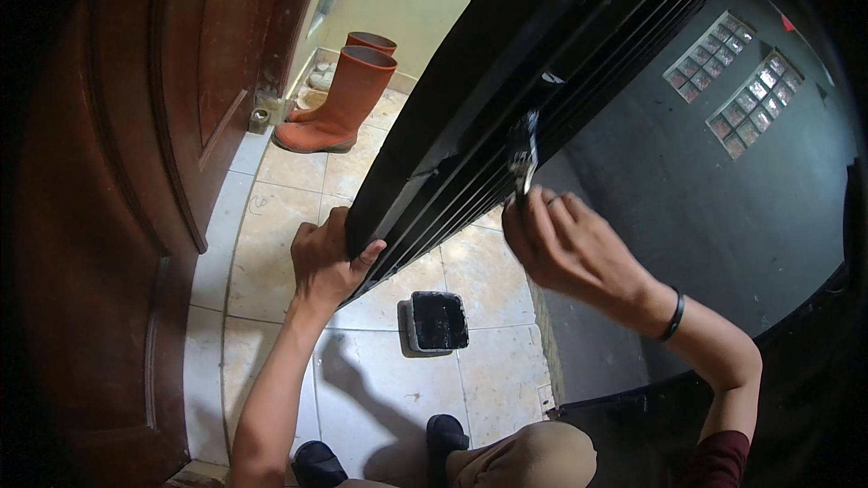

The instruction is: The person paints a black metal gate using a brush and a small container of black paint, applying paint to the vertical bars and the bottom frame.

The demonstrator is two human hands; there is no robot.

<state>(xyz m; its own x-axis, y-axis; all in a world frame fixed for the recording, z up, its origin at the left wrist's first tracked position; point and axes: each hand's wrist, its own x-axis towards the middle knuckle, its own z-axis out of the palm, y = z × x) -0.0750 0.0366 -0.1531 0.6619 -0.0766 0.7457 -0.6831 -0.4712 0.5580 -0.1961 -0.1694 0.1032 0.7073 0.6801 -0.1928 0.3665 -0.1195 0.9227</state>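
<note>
A long black slatted panel (452, 117) stands tilted in front of me, running from lower left up to the upper right. My left hand (330, 258) is closed around its lower left edge, thumb over the front. In my right hand (570, 239) is a paintbrush (523, 149), gripped by the handle. Its bristles point up at the slats and seem to touch them, near a small shiny patch. Below the panel, a square tub (439, 321) with black paint inside sits on the tiled floor.
Orange rubber boots (334, 104) stand by the far wall, behind the panel. A brown wooden door (117, 217) fills the left side. To the right is a dark grey wall (723, 208) with glass-block windows (758, 107). My feet in black footwear (446, 438) are at the bottom.
</note>
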